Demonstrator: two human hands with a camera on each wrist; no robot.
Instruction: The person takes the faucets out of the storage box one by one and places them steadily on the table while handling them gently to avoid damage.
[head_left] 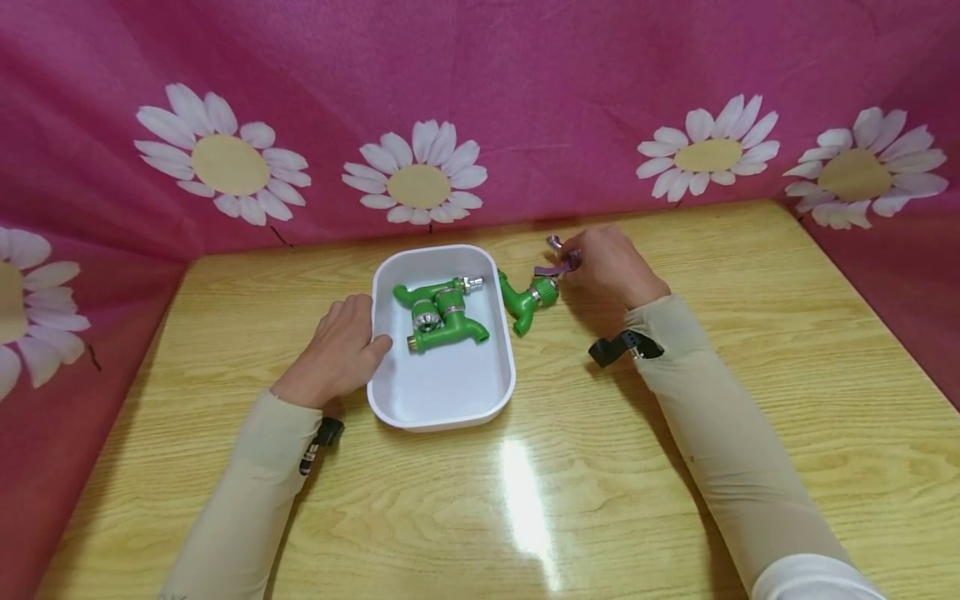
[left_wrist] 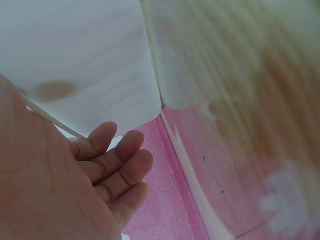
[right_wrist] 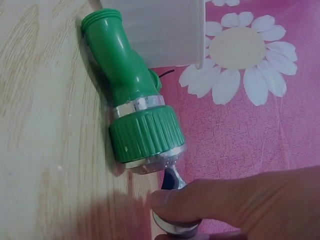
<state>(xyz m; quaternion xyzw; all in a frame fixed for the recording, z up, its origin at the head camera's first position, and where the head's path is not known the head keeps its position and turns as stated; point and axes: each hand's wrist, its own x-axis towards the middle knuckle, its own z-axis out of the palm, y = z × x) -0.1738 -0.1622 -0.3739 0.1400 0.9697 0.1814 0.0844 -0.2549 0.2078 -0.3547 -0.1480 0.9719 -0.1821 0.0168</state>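
A white plastic tub (head_left: 442, 400) stands on the table, with two green plastic taps (head_left: 450, 333) lying inside it. My left hand (head_left: 333, 350) grips the tub's left side, thumb over the rim and fingers along the outside wall. In the left wrist view, those fingers (left_wrist: 127, 165) are bent beside the white wall. Just right of the tub lies a third green tap (head_left: 522, 304) with a ribbed collar. My right hand (head_left: 611, 265) pinches a shiny chrome tap (head_left: 553, 270) that reflects the pink cloth; the hand hides part of it.
The wooden table (head_left: 600, 500) ends at a pink cloth (head_left: 540, 108) with large daisies, which hangs behind and at both sides. A dark wrist-camera mount (head_left: 611, 348) juts inward from the right sleeve, and another (head_left: 327, 433) from the left.
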